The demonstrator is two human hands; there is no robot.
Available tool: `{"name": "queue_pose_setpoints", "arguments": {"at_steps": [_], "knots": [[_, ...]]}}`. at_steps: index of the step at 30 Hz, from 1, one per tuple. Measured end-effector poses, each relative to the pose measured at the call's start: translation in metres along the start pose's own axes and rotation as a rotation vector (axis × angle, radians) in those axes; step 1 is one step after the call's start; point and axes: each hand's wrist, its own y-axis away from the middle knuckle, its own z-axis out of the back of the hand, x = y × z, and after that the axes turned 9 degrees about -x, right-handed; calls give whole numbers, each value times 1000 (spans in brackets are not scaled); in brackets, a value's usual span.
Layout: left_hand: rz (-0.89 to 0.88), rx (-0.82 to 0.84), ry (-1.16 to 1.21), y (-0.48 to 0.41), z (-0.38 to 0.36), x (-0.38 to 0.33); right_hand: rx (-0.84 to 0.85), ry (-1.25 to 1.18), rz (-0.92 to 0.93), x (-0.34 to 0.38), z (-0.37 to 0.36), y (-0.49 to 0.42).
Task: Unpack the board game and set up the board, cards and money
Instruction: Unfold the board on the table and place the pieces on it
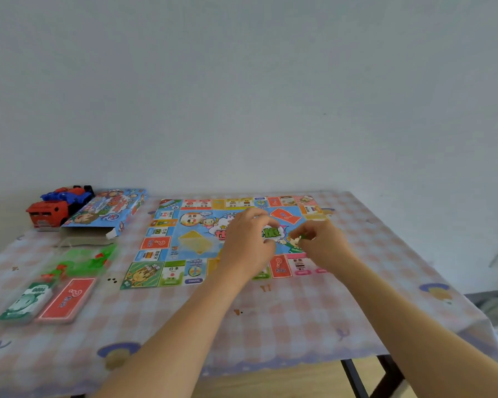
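The colourful paper game board (167, 245) lay flat on the far middle of the table, printed squares all round its edge. Both hands were over its centre. The left hand (246, 242) hovered with its fingers curled in tight toward the palm, knuckles up. Whether anything was inside that curl could not be told. Just beside it, the right hand (325, 242) had thumb and forefinger drawn together in a pinch on a small green piece (299, 236), with the other fingers folded under. The two hands were near each other but apart.

On the board, beyond the hands, an orange card (285, 216) lay tilted, and a pale yellow diamond marking (194, 241) showed left of centre. The forearms crossed the near edge and hid some of the squares there.

Left of the board, well apart from it, lay a green plastic bag (89, 261) with red bits inside. Nearer the person sat a stack of green paper money marked 1000 (26, 301), touching a deck of red question-mark cards (68, 300). At the far left, the blue cardboard game box (110, 209) lay with its end flap open, and a red toy truck (51, 212) was beside it. A pink checked tablecloth (270, 326) covered the table.
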Motion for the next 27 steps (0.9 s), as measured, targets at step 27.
{"name": "queue_pose_setpoints", "arguments": {"at_steps": [27], "knots": [[-39, 187, 61, -9, -63, -36, -81, 113, 9, -69, 31, 1]]}}
